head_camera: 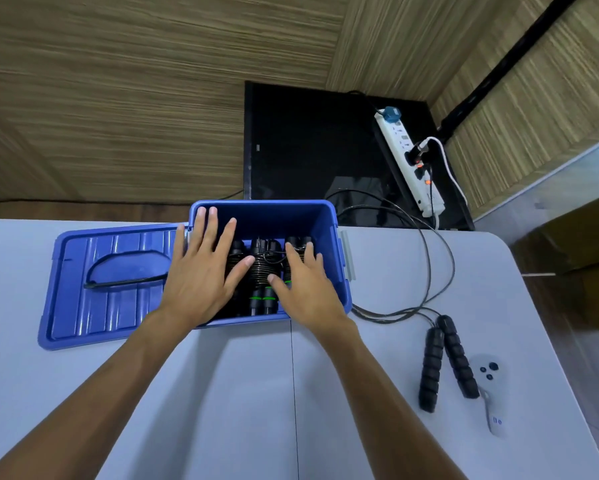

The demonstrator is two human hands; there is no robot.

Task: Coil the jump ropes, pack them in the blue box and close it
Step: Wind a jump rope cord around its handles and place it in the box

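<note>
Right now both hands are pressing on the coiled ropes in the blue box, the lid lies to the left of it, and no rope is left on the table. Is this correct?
Not quite. One jump rope is left uncoiled on the table, right of the blue box, as the head view shows. The rest holds: left hand and right hand press the coiled ropes, and the lid lies left.

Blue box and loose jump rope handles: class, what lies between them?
In the head view, only that rope's own cord on bare table, between blue box and handles.

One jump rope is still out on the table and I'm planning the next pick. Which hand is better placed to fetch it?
Right hand, probably: the loose jump rope lies right of the blue box, on that hand's side. The left hand would have to cross over.
</note>
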